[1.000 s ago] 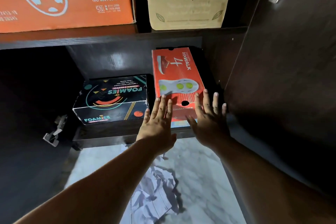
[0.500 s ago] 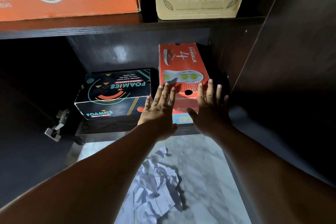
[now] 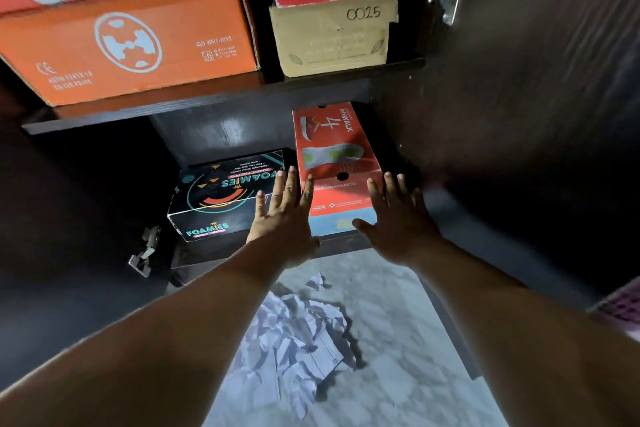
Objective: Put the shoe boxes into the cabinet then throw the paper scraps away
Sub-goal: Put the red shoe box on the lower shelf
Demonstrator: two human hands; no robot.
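Red box: the red shoe box (image 3: 334,152) is seen lying flat on the lower shelf (image 3: 242,246) of the cabinet, just right of the black shoe box (image 3: 225,194); its long axis runs front to back, away from the person.
Direction from fingers: the box's near end face lies straight ahead of both hands, between them.
Left hand: the left hand (image 3: 282,215) is held flat, fingers straight and slightly spread, at the box's left front corner; contact cannot be told.
Right hand: the right hand (image 3: 394,215) is likewise flat, fingers straight and apart, at the right front corner; neither hand is clearly nearer.
Coming move: a last push inward is judged possible, or withdrawal.
Paper scraps: the paper scraps (image 3: 298,333) lie on the floor below the arms, not yet gathered.
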